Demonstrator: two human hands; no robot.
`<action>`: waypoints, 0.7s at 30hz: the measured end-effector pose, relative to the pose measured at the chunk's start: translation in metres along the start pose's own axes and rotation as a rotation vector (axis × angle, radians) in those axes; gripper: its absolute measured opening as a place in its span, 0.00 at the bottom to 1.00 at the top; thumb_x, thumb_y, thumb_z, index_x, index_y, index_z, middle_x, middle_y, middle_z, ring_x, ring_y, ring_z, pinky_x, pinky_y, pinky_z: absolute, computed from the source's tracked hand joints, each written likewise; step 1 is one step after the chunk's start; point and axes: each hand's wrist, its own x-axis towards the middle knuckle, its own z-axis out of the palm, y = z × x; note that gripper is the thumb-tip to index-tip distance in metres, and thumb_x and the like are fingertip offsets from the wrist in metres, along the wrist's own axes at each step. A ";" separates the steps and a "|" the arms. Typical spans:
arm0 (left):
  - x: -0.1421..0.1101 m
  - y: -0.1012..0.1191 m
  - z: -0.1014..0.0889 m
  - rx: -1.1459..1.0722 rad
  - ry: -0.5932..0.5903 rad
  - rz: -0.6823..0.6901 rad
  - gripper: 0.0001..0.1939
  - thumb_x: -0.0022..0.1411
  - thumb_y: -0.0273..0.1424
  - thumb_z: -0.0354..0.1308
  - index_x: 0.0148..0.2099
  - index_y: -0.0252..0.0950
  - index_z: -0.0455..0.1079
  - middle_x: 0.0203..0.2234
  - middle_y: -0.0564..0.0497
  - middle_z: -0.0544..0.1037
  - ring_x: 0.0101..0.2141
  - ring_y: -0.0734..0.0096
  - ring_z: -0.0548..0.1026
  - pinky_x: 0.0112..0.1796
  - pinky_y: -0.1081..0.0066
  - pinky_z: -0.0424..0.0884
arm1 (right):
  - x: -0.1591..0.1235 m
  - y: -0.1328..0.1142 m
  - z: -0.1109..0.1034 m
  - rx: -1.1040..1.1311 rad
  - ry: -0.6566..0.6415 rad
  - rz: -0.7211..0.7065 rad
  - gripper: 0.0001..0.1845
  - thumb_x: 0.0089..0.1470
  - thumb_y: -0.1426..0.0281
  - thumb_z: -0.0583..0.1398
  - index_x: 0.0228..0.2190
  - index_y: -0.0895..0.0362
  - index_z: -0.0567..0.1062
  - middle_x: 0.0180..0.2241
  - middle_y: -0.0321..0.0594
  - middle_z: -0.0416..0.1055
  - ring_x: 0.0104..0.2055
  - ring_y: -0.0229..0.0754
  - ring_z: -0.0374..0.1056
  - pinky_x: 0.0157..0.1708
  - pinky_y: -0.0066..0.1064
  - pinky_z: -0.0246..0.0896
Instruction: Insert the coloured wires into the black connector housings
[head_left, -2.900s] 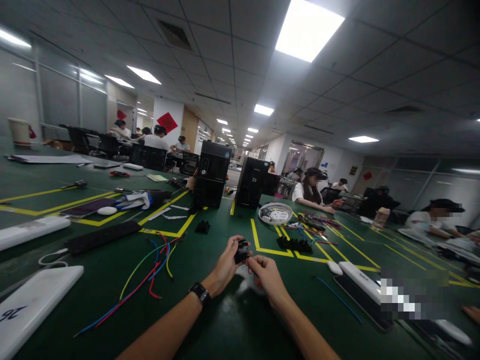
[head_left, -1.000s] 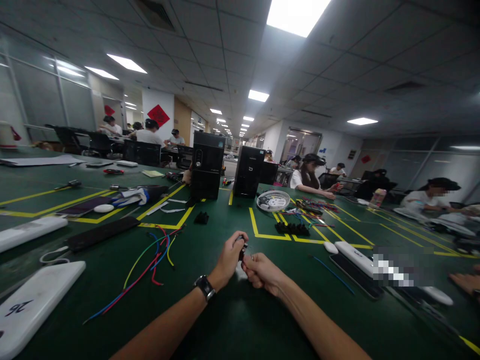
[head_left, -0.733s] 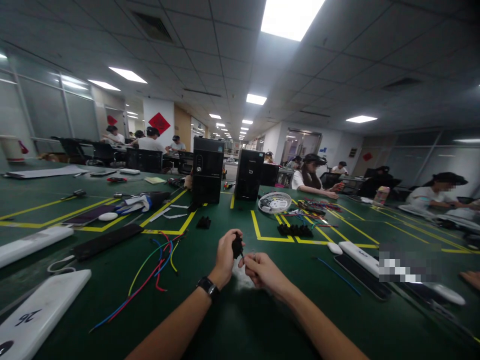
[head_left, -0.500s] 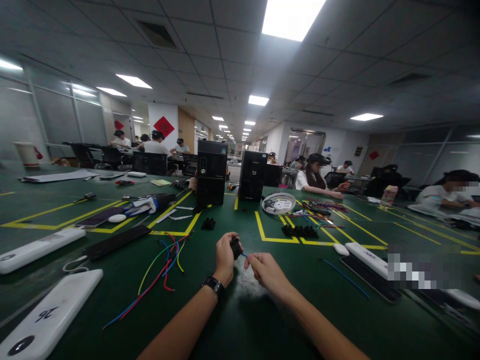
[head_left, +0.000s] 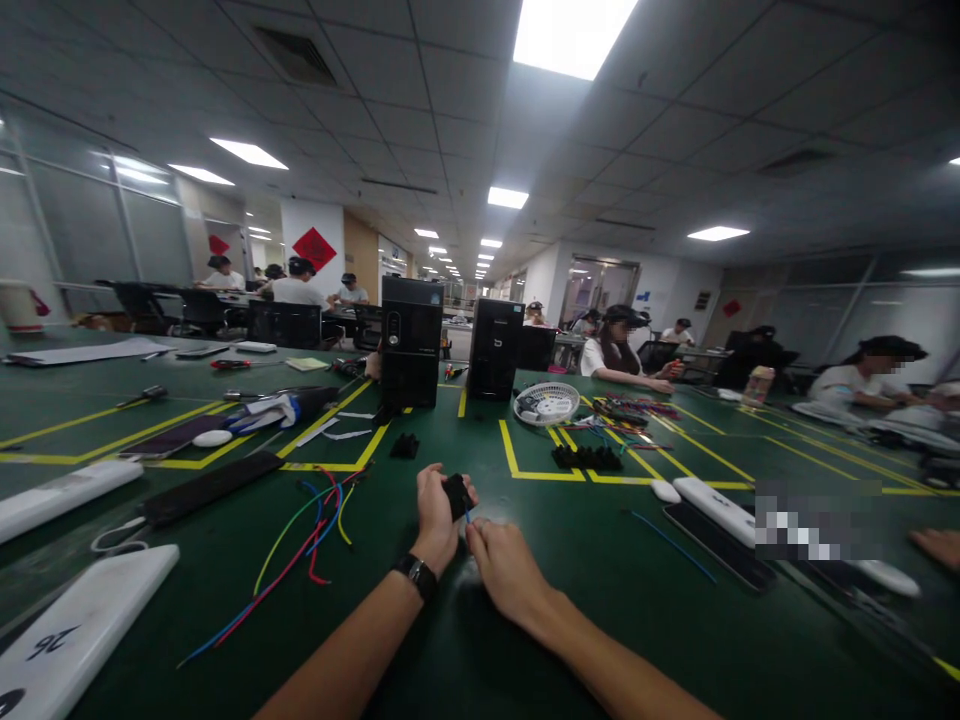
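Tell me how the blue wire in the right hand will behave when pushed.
The blue wire looks thin, so it may bend if pushed hard. Little shows between the right hand and black block, so that stretch is probably stiff.

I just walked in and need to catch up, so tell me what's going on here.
Someone at a green table is holding a small black block in the left hand. The right hand pinches a short blue wire right at the block; whether its end is seated inside can't be told. A bunch of coloured wires lies to the left, and a longer blue wire lies to the right.
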 end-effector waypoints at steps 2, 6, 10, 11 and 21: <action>0.001 -0.004 -0.001 0.066 -0.027 0.046 0.16 0.51 0.28 0.49 0.43 0.41 0.53 0.19 0.57 0.69 0.17 0.74 0.68 0.20 0.74 0.65 | -0.002 -0.003 0.003 0.002 0.002 0.001 0.18 0.63 0.70 0.46 0.30 0.58 0.72 0.28 0.42 0.73 0.28 0.37 0.69 0.28 0.25 0.52; 0.003 -0.003 -0.003 0.065 -0.088 0.013 0.17 0.51 0.29 0.49 0.45 0.41 0.52 0.20 0.57 0.69 0.16 0.75 0.67 0.20 0.74 0.64 | -0.004 -0.001 0.001 0.044 0.003 -0.010 0.17 0.62 0.70 0.46 0.29 0.58 0.72 0.27 0.41 0.73 0.28 0.37 0.68 0.29 0.25 0.52; 0.002 0.008 -0.001 0.063 -0.179 0.020 0.19 0.52 0.30 0.48 0.47 0.40 0.52 0.19 0.57 0.68 0.17 0.74 0.68 0.22 0.73 0.66 | 0.000 0.005 -0.012 0.169 0.037 -0.002 0.18 0.62 0.70 0.47 0.26 0.57 0.72 0.23 0.36 0.70 0.26 0.35 0.65 0.28 0.25 0.51; 0.001 0.011 0.000 0.100 -0.193 0.064 0.19 0.52 0.30 0.48 0.47 0.40 0.52 0.20 0.57 0.69 0.18 0.75 0.68 0.22 0.73 0.66 | 0.003 0.005 -0.016 0.191 0.054 0.007 0.19 0.62 0.70 0.48 0.25 0.57 0.72 0.22 0.35 0.69 0.25 0.35 0.64 0.28 0.25 0.50; 0.015 0.026 0.000 -0.065 -0.099 0.038 0.16 0.54 0.28 0.46 0.46 0.41 0.53 0.21 0.56 0.69 0.21 0.73 0.69 0.26 0.70 0.68 | -0.003 0.010 -0.011 0.128 0.050 0.013 0.19 0.61 0.69 0.48 0.24 0.56 0.72 0.22 0.37 0.69 0.24 0.36 0.63 0.28 0.27 0.49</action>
